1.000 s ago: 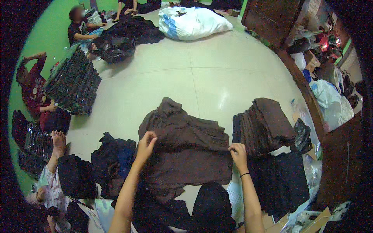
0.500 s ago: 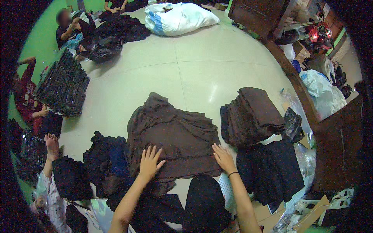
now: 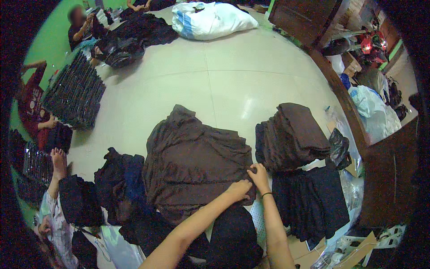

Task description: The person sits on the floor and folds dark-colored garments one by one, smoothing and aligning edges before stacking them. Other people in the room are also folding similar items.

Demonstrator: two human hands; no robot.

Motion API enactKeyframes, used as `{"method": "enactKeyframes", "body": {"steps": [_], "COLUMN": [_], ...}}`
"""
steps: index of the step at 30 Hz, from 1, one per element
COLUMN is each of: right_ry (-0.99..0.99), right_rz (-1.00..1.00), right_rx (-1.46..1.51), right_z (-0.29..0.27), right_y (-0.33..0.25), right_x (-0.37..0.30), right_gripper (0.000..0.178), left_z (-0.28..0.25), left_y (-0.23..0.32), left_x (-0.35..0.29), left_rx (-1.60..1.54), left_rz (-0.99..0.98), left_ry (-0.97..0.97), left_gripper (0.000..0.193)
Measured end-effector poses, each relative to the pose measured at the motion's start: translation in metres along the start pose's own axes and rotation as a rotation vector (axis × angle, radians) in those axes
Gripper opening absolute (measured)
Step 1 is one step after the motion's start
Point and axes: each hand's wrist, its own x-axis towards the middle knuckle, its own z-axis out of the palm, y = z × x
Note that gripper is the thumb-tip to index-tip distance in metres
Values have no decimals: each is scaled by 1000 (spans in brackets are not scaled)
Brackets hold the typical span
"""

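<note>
A dark brown cloth garment [image 3: 201,154] lies spread on the floor in front of my knees, rumpled toward its far left side. My left hand [image 3: 239,190] has crossed to its near right corner, with the fingers curled down on the fabric. Just beyond it, my right hand [image 3: 259,175] pinches the garment's right edge between thumb and fingers. A dark band sits on the right wrist. Close by on the right stand a stack of folded brown garments [image 3: 298,134] and a black folded pile [image 3: 309,201].
Dark clothes [image 3: 118,184] and a black pile [image 3: 79,201] lie to my left. Beyond them are a stack of plastic-wrapped packs [image 3: 74,94] and two seated people. A big white sack [image 3: 212,21] rests at the back. Brown doors stand at the right.
My left hand has moved right across the garment to its near right corner. Both hands lay flat with fingers spread before; now their fingers are curled on the cloth.
</note>
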Motion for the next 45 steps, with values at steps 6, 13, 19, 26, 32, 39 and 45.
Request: {"method": "enactKeyframes", "body": {"steps": [6,13,19,26,32,39,45], "right_ry": [15,-61,-293,-605,-646,-614,-775], "right_rz": [184,75,-146,-482,-526,327,408], "right_rx": [184,668,676,206,48,787,1288], "right_z": [-5,-3,85,119,129,102,6], "right_y": [-2,-93,-208,-219,-216,-204,-185], "right_x": [3,28,22,-47,-81,-47,-18], "right_gripper": [24,19,29,70,74,48,43], "left_z": [6,-41,-59,-49,-65,-71,-88], "left_y": [1,6,-25,-49,-40,-38,-58], "left_x": [2,-92,-190,-221,-219,-192,-174], "left_rx": [59,-1095,-891,-358,-503,-1067,-1424], "left_rz": [-98,-403,-858,-1320,-1033,-630,-617], "left_ry": [-41,533,1261,1602,1344,1179,1010], "left_gripper": [17,23,24,29,25,41,64]}}
